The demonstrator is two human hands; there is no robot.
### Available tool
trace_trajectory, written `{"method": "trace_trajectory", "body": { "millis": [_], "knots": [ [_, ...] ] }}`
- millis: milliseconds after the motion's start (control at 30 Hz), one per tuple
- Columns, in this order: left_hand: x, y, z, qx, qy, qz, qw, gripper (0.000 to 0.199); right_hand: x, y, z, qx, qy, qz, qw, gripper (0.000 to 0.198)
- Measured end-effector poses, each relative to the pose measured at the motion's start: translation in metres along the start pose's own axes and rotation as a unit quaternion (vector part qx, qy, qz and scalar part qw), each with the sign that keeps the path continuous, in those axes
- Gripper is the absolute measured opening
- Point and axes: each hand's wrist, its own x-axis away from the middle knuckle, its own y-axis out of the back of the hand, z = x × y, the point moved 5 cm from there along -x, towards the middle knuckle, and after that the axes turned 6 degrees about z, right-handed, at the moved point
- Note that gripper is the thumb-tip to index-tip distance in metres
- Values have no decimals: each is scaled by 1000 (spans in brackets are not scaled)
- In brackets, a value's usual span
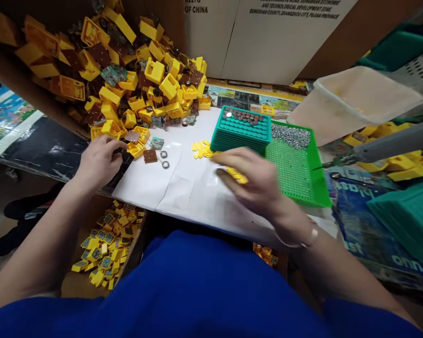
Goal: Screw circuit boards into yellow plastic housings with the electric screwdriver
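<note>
My left hand [100, 159] is at the left edge of the white work surface, its fingers closed on the edge of a small yellow plastic case [137, 149]. Beside that case lie a green circuit board [157, 142], a brown square plate [150, 156] and two round black-rimmed discs [165, 165] on wires. My right hand [259, 183], blurred by motion, hovers over the middle of the paper with small yellow plastic pieces [237, 175] in its curled fingers. Just beyond its fingertips is a little heap of similar flat yellow pieces [201, 149].
A large pile of yellow cases [155, 70] spills from a carton at the left. Stacked teal trays [241, 126] stand beside a green tray [292, 173] of screws. An electric screwdriver [391, 145] points in from the right, near a translucent bin [352, 103]. Below sits a box of filled cases [105, 249].
</note>
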Motion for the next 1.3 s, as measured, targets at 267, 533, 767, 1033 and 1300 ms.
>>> {"method": "trace_trajectory", "body": {
  "millis": [267, 533, 767, 1033, 1300],
  "knots": [
    [-18, -20, 26, -46, -32, 32, 998, 11, -80, -116, -14, 182, -106, 279, 937, 23],
    [5, -39, -17, 40, -93, 93, 991, 22, -47, -63, -31, 141, -67, 132, 979, 18],
    [-1, -68, -68, 140, -116, 158, 971, 25, 3, -11, -23, 217, 0, -45, 975, 17],
    [27, -86, -92, 36, -206, 98, 973, 19, 76, -24, 0, 352, 27, -4, 936, 20],
    [21, -94, -97, -32, -260, 176, 949, 52, 91, -28, -8, 254, -40, 39, 966, 17]
  ]
}}
